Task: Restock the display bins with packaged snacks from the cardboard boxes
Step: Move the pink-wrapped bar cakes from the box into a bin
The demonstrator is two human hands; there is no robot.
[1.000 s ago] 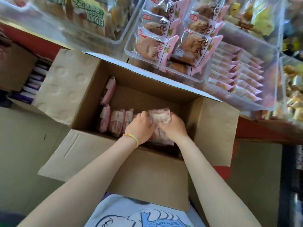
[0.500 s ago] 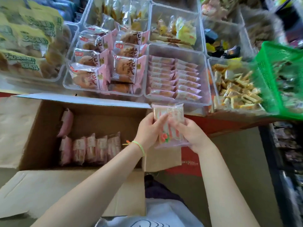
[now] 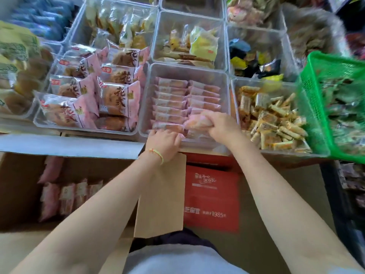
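Over the clear bin (image 3: 227, 91), the right hand (image 3: 221, 125) is gripping pink snack packets (image 3: 197, 122) while the left hand (image 3: 165, 140), fingers curled, is steadying the front row; they should be seated edge-up, matching the rows.

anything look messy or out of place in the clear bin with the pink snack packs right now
Nothing stands out. The pink snack packs lie flat in two tidy columns inside the clear plastic bin. The only ones off the rows are the bunch of pink packs that the right hand grips over the near right corner, while the left hand touches the bin's near edge.
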